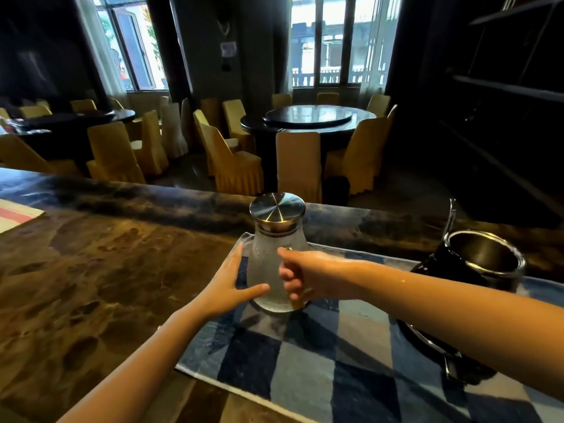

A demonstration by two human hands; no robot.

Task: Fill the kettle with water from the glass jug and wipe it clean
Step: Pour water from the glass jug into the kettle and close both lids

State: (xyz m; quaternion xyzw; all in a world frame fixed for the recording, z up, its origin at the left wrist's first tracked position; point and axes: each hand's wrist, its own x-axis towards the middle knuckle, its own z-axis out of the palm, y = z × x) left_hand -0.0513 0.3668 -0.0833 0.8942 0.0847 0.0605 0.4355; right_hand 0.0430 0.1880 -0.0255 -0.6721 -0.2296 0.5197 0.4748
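A dim dining room of round tables lies beyond the marbled counter [91, 270]. One checked cloth [305, 361] covers its near right. One open kettle [485, 264] stands at three o'clock, and one glass jug [268, 264] stands dead centre, lid on: heavy, slippery, breakable. The right hand [308, 279] is curled around its handle, the best grip, while the left hand [232, 285], spread wide, steadies the jug's side.

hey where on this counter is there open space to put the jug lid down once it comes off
Most room is the bare marble counter left of the checked cloth, between the left hand and the striped mat. The cloth's near squares, below the glass jug, are free too. It is crowded on the right, where the open kettle stands under the right forearm.
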